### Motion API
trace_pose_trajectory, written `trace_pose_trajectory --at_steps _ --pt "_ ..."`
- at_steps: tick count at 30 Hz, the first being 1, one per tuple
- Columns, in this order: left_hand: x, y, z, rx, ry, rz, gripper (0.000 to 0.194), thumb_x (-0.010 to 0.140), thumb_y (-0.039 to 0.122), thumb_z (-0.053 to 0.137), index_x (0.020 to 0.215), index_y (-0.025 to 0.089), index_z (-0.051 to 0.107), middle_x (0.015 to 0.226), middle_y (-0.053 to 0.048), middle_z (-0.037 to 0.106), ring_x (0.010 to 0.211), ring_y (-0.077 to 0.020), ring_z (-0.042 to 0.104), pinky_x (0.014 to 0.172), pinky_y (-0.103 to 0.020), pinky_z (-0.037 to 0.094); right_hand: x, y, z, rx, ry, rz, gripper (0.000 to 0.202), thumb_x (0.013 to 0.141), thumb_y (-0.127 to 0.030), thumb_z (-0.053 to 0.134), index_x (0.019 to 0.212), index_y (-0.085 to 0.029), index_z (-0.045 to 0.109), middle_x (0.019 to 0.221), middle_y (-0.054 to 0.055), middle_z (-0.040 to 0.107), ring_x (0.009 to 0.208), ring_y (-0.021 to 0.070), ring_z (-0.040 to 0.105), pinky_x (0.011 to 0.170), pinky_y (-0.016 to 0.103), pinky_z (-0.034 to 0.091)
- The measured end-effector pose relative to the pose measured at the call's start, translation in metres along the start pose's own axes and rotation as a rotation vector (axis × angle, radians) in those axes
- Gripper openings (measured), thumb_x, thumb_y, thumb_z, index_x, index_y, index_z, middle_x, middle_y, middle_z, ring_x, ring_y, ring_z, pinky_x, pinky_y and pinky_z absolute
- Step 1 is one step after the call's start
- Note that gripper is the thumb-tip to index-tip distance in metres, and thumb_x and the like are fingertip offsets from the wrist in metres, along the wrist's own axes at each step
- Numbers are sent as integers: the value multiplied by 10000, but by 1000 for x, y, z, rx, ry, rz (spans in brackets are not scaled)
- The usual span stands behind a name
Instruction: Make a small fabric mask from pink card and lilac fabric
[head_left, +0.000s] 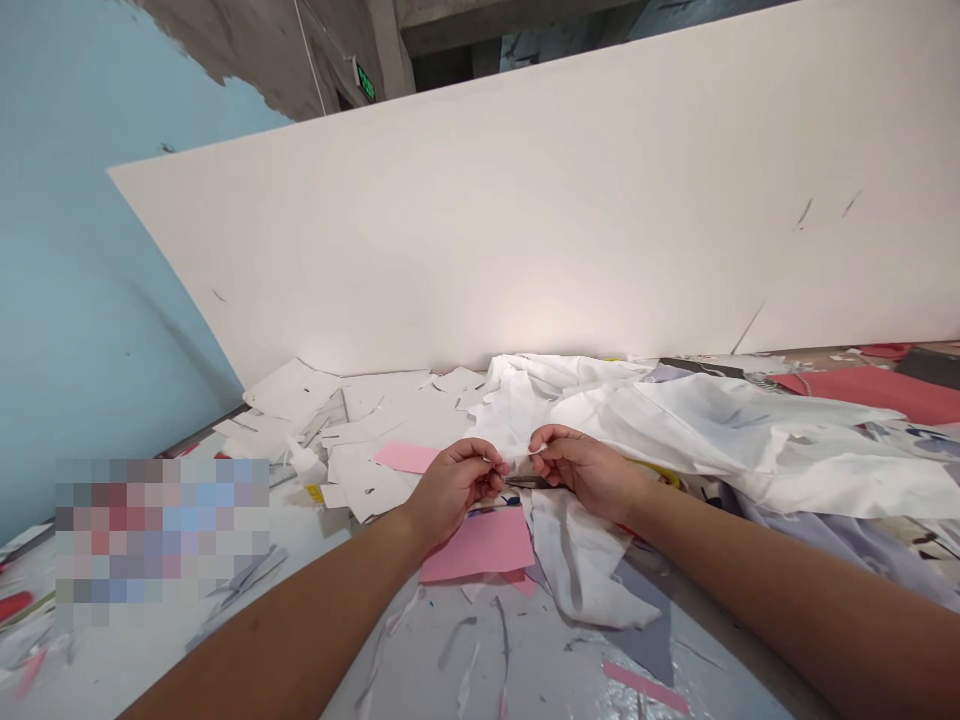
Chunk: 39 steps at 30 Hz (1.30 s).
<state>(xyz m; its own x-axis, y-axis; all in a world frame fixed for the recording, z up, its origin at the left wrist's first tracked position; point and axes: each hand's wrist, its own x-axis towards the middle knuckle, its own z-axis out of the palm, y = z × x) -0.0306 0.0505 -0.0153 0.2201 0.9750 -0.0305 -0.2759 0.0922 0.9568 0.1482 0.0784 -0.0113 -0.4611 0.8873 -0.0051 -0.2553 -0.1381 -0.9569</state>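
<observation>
My left hand (459, 482) is closed, with thumb and fingertips pinched together. Facing it a short gap away, my right hand (581, 465) pinches too, and a tiny whitish bit shows at its fingertips. What the fingers hold is too small to name. Behind and to the right of them spreads a crumpled white cloth (675, 410). A white fabric piece (577, 560) hangs below my right hand. Pink paper (484, 545) lies under my left hand. A yellow loop (664, 472), perhaps a scissors handle, shows partly behind my right wrist.
A tall white board (525, 230) stands across the back, beside a blue wall (67, 250). White card pieces (375, 480) and a small white bottle (306, 465) lie to the left. Red fabric (862, 388) lies far right. A thin pink strip (645, 687) is in front.
</observation>
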Motion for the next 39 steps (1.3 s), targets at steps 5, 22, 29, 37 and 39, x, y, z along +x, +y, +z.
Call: trace_pose_trajectory --at_steps 5,22,29,37,39 --pt "-4 0 1 99 -5 72 116 732 224 460 686 160 545 686 -27 577 558 -94 494 544 -223 376 -3 3 5 -72 20 -73 74 664 -232 482 665 -179 533 541 -21 522 527 102 425 512 239 283" --pt "-14 6 4 1081 250 431 375 733 317 483 479 191 237 463 55 247 454 -92 240 446 -226 201 -8 6 11 -682 193 -302 60 786 -262 414 827 -243 454 646 -36 529 631 141 514 603 279 373" --pt "-20 18 12 1097 117 650 135 755 286 472 653 201 452 671 -7 465 636 -140 405 587 -246 312 -20 -13 20 -1097 -11 -373 105 790 -180 349 793 -242 433 641 -34 529 583 132 464 528 243 320" --pt "-19 4 18 713 -75 169 325 814 460 352 702 190 494 614 -3 532 521 -121 466 517 -234 362 -27 -13 31 -1438 48 -363 146 829 -234 303 870 -227 443 671 19 611 580 169 519 495 250 246" --pt "-17 1 16 733 -34 177 322 805 456 375 646 193 469 553 17 489 511 -116 437 504 -227 341 -27 -18 32 -1496 122 -341 152 821 -229 308 883 -224 446 657 23 610 560 171 515 484 254 225"
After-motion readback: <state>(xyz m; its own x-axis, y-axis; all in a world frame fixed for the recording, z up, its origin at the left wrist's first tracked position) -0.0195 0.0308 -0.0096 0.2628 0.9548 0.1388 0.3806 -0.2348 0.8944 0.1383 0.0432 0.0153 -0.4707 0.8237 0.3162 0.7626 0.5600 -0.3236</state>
